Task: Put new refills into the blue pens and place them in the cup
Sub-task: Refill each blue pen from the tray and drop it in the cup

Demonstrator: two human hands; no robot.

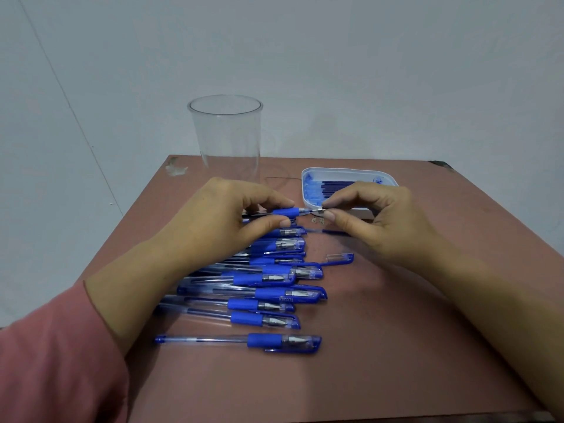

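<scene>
My left hand [219, 215] grips an uncapped blue pen [285, 212] by its blue grip, holding it level above the table. My right hand [375, 215] pinches the pen's metal tip [317, 210] between thumb and forefinger. Several capped blue pens [268, 288] lie in a row on the table below my left hand. A loose pen cap [341, 258] lies to their right. A thin blue refill [329, 232] lies on the table under my right hand. The clear plastic cup [227, 132] stands upright at the table's far edge and looks empty.
A white tray [351, 174] with dark blue refills stands at the far right, partly behind my right hand. A few tiny metal bits [317, 220] lie in front of it. The brown table [396, 331] ends at a pale wall.
</scene>
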